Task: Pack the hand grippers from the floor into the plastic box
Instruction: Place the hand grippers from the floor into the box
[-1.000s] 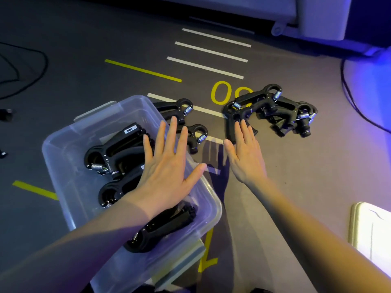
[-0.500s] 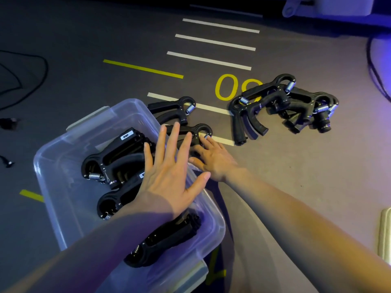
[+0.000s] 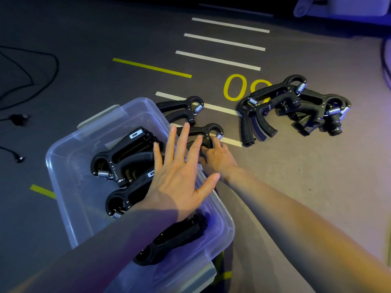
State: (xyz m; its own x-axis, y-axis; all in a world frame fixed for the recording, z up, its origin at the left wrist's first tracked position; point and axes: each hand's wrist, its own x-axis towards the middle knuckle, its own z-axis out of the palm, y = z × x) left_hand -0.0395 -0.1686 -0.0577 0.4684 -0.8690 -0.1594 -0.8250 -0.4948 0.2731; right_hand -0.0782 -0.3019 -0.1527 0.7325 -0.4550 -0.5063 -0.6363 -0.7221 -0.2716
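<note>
A clear plastic box [image 3: 63, 170] stands on the floor at lower left with several black hand grippers [image 3: 124, 157] inside. My left hand [image 3: 179, 176] hovers flat and open over the box's right side, fingers spread. Just beyond the box's right rim my right hand [image 3: 218, 159] closes its fingers on a black hand gripper [image 3: 208, 132] lying on the floor. Another black gripper [image 3: 182, 111] lies right behind it. A pile of several grippers [image 3: 296, 108] lies further right on the floor.
Grey floor with white and yellow tape lines [image 3: 220, 60] and a yellow number. Black cables [image 3: 31, 81] and plugs lie at the far left. A pale piece of furniture [image 3: 338, 5] stands at the top right.
My right hand left the pile at the right, moved left to the gripper beside the box, and closed on it. My left hand stayed over the box.
</note>
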